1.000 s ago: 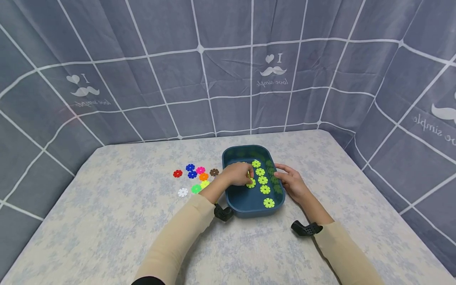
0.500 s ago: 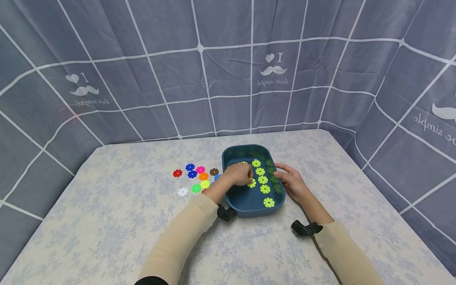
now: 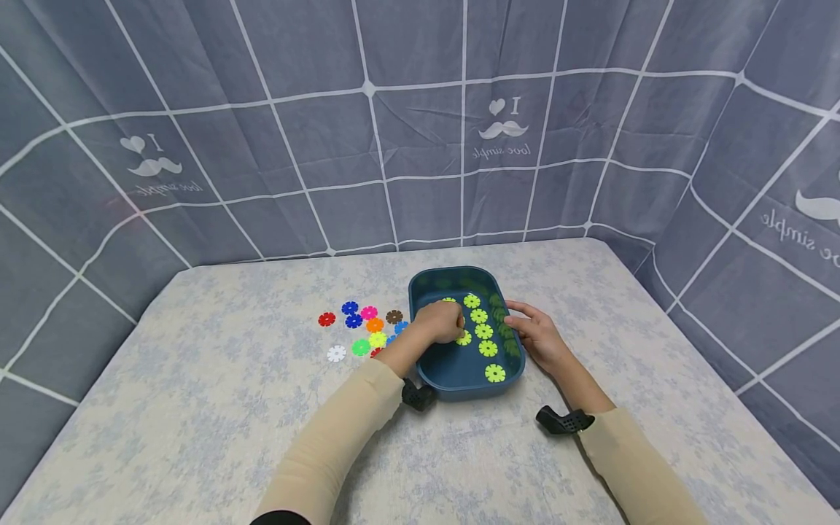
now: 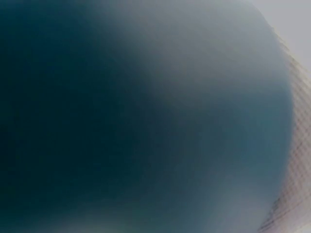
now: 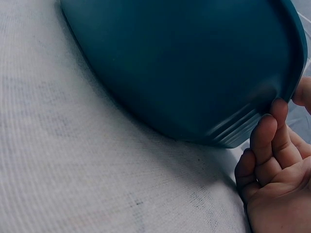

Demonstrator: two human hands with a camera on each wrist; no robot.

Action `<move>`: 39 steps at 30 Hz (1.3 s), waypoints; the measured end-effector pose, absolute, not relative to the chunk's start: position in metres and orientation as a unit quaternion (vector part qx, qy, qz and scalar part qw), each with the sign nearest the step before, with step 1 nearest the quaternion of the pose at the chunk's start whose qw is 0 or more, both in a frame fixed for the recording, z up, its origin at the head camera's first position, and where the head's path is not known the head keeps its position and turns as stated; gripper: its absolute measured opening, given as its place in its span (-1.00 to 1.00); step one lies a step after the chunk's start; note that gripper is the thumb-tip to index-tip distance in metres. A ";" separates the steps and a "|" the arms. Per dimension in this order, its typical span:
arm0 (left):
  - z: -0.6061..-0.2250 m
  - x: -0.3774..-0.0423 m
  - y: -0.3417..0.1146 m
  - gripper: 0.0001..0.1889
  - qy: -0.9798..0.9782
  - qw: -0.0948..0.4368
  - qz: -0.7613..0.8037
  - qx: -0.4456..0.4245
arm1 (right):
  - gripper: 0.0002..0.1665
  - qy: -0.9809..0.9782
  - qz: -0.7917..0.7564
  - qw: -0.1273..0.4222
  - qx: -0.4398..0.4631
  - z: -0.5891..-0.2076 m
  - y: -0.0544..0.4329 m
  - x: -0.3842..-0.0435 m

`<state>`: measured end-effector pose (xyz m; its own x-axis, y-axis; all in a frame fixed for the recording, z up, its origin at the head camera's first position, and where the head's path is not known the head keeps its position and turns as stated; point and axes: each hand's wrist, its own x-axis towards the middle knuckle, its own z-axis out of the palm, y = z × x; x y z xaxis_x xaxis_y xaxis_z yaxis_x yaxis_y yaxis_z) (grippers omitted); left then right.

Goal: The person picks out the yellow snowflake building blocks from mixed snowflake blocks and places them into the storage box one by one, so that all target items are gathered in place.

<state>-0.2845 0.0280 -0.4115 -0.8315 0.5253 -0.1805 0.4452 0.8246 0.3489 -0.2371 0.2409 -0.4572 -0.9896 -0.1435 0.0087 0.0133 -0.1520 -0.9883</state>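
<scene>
A dark teal plastic bin stands on the table, with several yellow-green snowflake discs lying on its floor in rough rows. My left hand reaches over the bin's left wall. Its fingers are curled low over the floor, pinching a yellow-green disc that they mostly hide; other discs lie close around the fingertips. My right hand holds the bin's right rim, thumb at the top edge and fingertips against the outer wall. The right wrist view shows those fingers by the ridged corner. The left wrist view is only a teal blur.
Left of the bin lie loose snowflake discs in several colours, among them a red disc, a white disc, a green disc and a brown disc. A grey-blue curtain hangs behind the pale patterned table.
My left hand has shifted slightly right inside the bin, and its fingers now cover more of the disc at their tips. The right hand and the bin have stayed put.
</scene>
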 end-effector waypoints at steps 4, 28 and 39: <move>-0.411 -0.284 0.028 -0.72 0.945 0.134 0.148 0.258 | -0.37 0.650 -0.757 0.053 -0.048 -0.457 0.241 -0.237; -0.408 -0.281 0.028 -0.73 0.946 0.117 0.159 0.258 | -0.40 0.650 -0.757 0.052 -0.044 -0.458 0.241 -0.237; -0.390 -0.276 0.017 -0.87 0.938 0.090 0.207 0.264 | -0.38 0.653 -0.754 0.051 -0.046 -0.458 0.242 -0.237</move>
<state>-0.2756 0.0175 -0.3902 -0.8439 0.5332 -0.0590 0.4586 0.7741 0.4365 -0.2372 0.2424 -0.4578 -0.9906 -0.1369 0.0023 0.0174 -0.1426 -0.9896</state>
